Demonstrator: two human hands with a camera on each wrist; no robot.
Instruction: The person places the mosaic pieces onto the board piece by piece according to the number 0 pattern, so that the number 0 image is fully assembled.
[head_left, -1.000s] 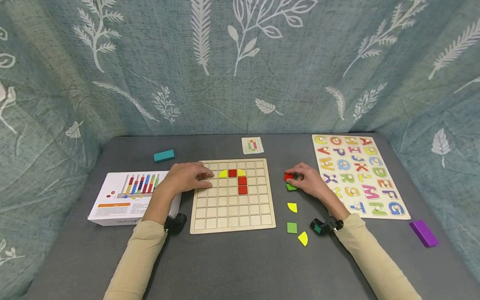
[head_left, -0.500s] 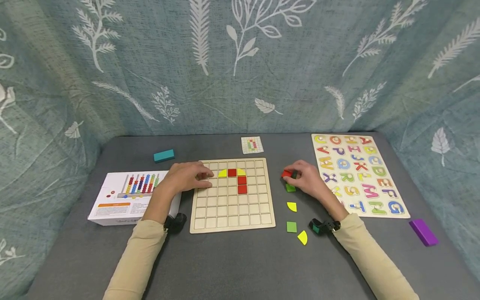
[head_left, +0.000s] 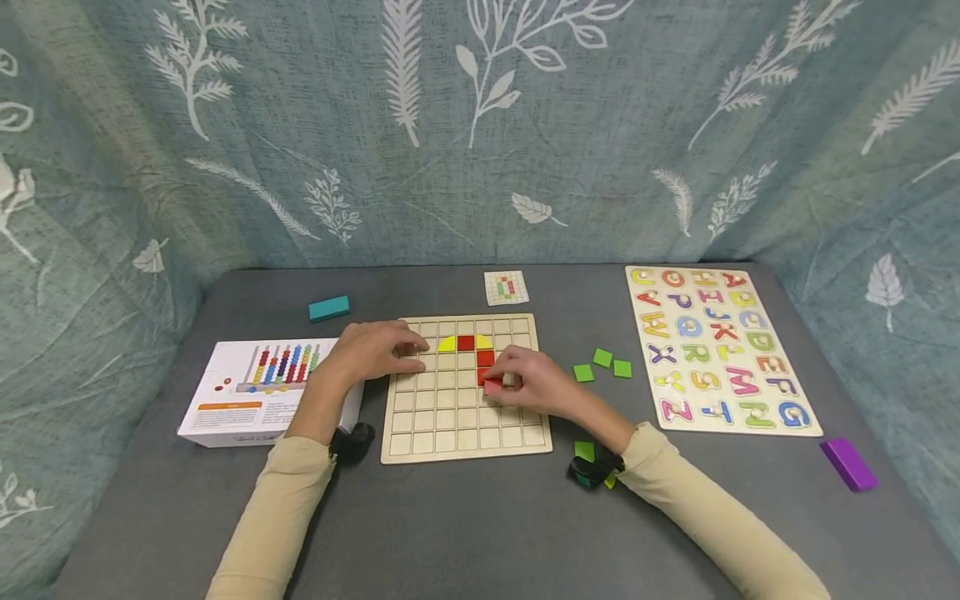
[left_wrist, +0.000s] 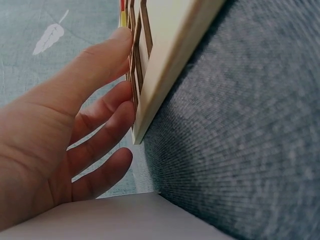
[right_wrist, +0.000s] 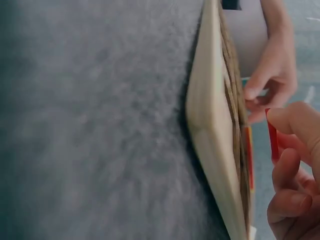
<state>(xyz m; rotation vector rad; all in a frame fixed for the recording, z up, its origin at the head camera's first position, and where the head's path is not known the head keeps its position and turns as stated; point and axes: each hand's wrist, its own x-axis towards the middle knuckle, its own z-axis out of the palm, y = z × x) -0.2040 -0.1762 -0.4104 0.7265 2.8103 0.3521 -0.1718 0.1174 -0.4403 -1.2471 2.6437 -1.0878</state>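
Red tile [head_left: 492,387], pinched in R. hand [head_left: 532,381] (thumb & fingers clamped on it), held over grid board [head_left: 446,442] near lower end of column of red squares [head_left: 486,357]; per R. wrist view, tile clear of surface. Yellow pcs. [head_left: 447,343] lie either side of top red square [head_left: 466,342]. L. hand [head_left: 375,350] at board's L. edge, fingers apart, gripping nothing; contact pressure can't be told. Beyond: small card [head_left: 506,287] w/ coloured grid; to R., green squares [head_left: 602,357]. Step in hand, prob.: extending column. Next move likely calls for squaring tile to cell, then release.
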